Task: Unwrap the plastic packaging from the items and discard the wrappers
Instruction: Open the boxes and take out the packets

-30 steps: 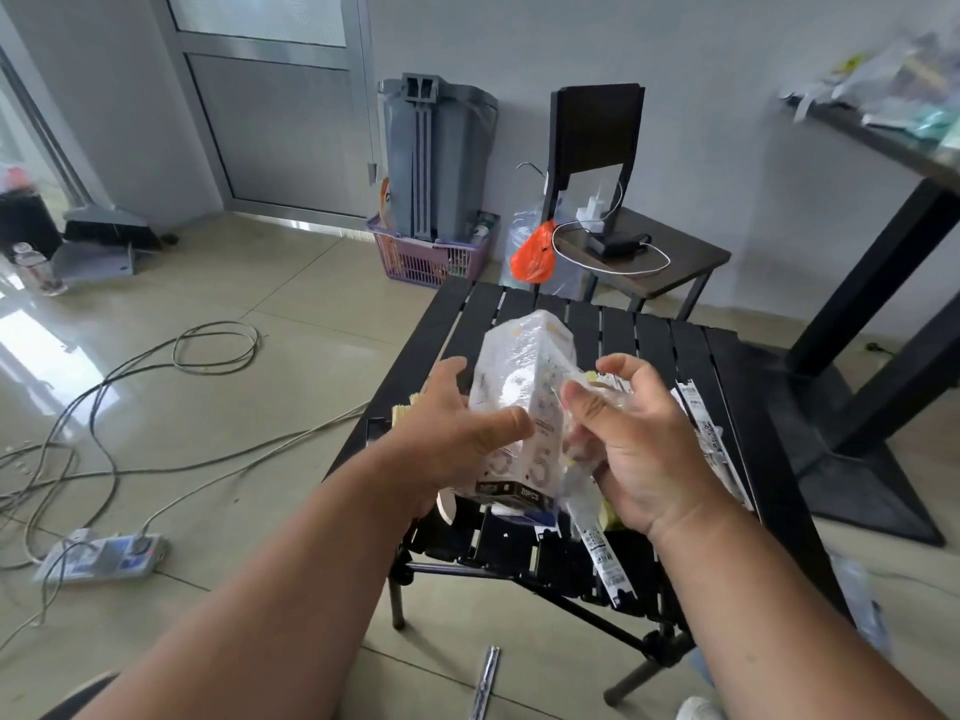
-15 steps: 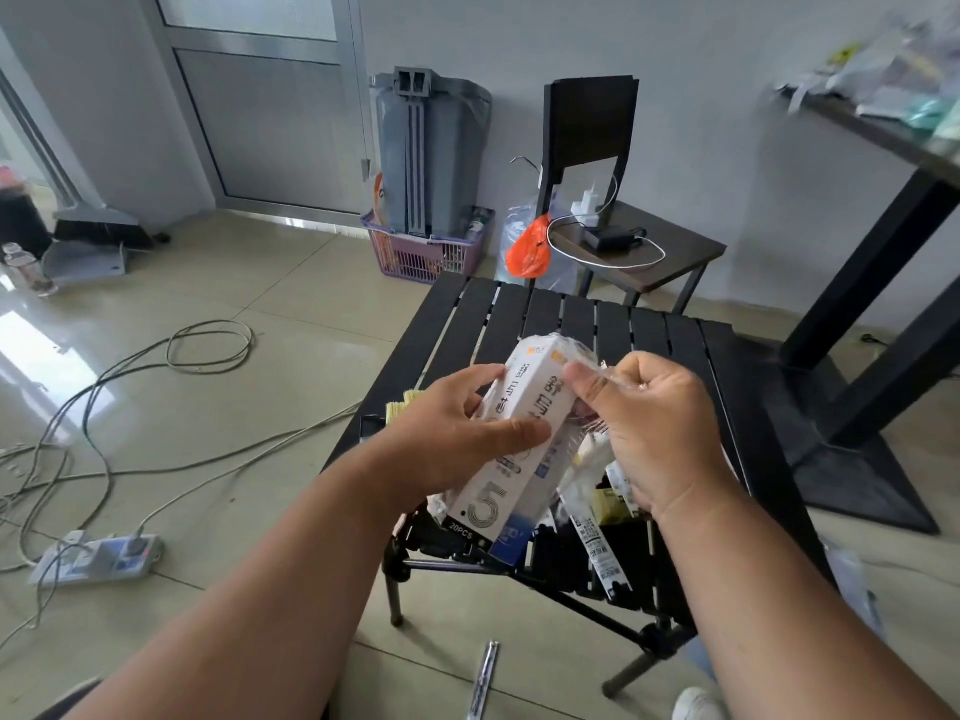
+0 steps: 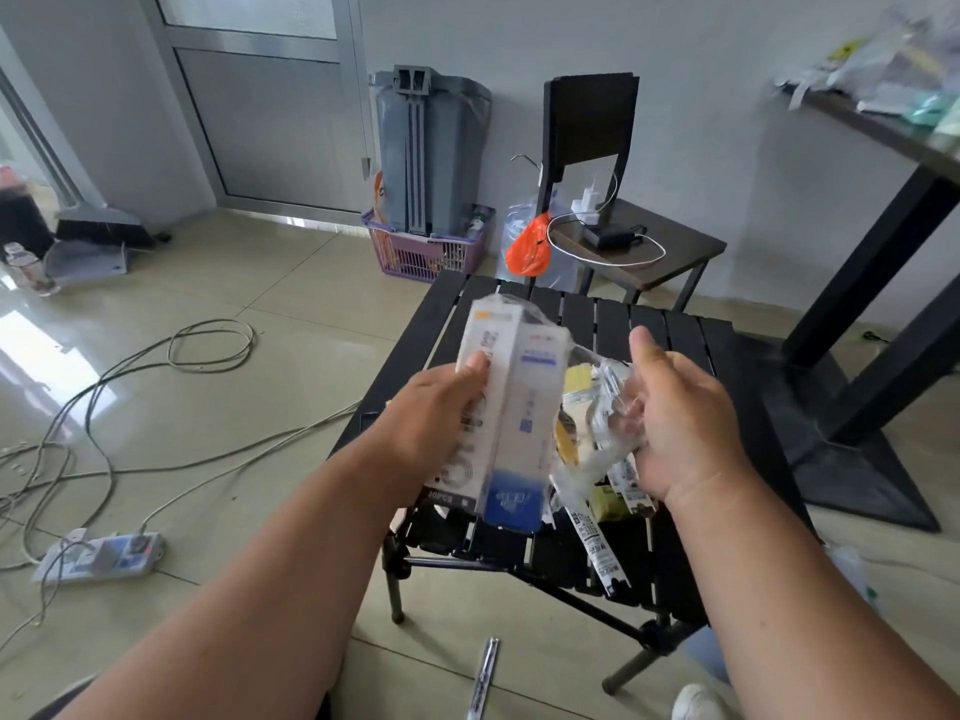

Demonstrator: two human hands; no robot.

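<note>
The left hand (image 3: 434, 407) grips the box (image 3: 511, 413); the right hand (image 3: 680, 413) pinches loosened wrap (image 3: 597, 433). Next, pulling it free for discarding.

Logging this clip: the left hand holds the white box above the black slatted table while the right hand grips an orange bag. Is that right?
Not quite. The head view shows the right hand gripping clear plastic wrap, not an orange bag. The left hand does hold the white box above the black slatted table.

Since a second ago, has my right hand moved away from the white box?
Yes. The right hand has pulled rightward off the white box, across the black slatted table, dragging clear plastic wrap.
</note>
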